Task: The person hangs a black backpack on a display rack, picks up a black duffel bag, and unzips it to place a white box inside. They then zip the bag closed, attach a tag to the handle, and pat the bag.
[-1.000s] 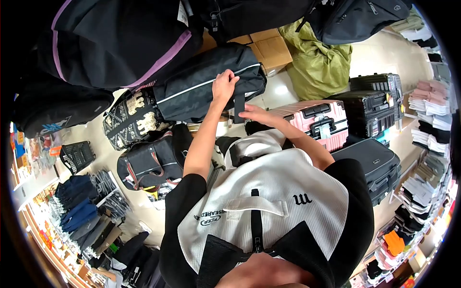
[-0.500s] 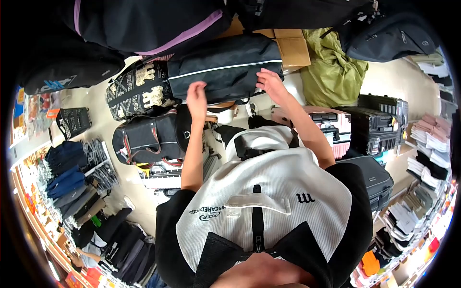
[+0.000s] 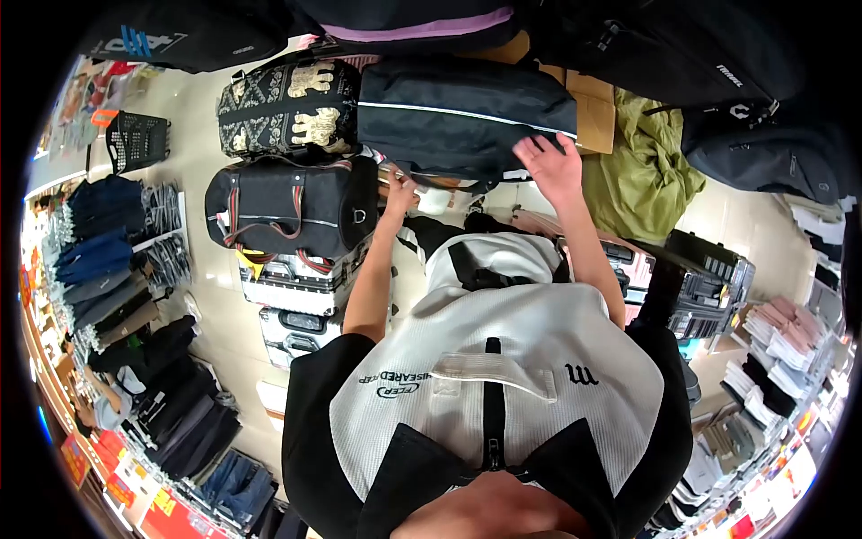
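A long black duffel bag (image 3: 467, 112) with a white piping line lies across the top of a stand in front of me. My left hand (image 3: 400, 194) is at its lower left edge, the fingers closed on a dark strap (image 3: 388, 165) that hangs there; the fingertips are partly hidden. My right hand (image 3: 551, 169) is by the bag's lower right side, fingers spread and palm toward the bag, holding nothing. Left of the black bag sits a patterned bag with elephants (image 3: 296, 108). Below that is a black duffel with striped handles (image 3: 292, 205).
An olive-green cover (image 3: 651, 171) drapes something to the right, beside a cardboard box (image 3: 594, 112). Hard suitcases (image 3: 709, 278) stand at both sides below. Dark backpacks (image 3: 664, 54) hang along the top. Folded clothes (image 3: 768, 346) and a black basket (image 3: 137, 142) are farther out.
My view has shifted, so the bags appear lower and farther right. My left hand has moved down from the bag's front to the strap at its lower edge. My right hand has opened wider.
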Action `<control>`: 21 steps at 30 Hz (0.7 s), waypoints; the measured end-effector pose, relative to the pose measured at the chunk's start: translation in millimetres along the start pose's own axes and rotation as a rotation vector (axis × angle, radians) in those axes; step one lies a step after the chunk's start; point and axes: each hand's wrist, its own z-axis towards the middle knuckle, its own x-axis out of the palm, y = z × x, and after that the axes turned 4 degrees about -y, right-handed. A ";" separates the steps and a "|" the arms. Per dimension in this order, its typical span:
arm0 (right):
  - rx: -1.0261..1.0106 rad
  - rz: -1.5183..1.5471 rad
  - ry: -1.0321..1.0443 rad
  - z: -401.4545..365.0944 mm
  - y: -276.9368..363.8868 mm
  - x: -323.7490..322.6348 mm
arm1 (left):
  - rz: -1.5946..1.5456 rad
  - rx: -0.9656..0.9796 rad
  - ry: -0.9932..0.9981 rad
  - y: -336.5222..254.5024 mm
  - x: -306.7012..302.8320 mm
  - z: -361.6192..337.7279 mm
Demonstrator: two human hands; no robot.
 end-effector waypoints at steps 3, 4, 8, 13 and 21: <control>0.045 -0.200 0.169 1.2 -4.2 6.4 | 0.020 -0.053 -0.049 -30.2 20.6 -8.6; 0.064 -0.199 0.191 2.4 -4.2 5.8 | 0.017 -0.075 -0.079 -40.8 28.9 -12.7; 0.234 0.164 0.340 33.8 16.9 -16.3 | 0.109 -0.167 -0.178 -49.8 39.4 -13.8; 0.220 0.541 0.247 30.6 28.0 18.6 | -0.053 -0.050 -0.182 -10.4 22.8 -0.8; -0.098 -0.209 0.169 54.6 9.9 56.6 | 0.109 0.274 -0.370 -6.1 2.0 30.0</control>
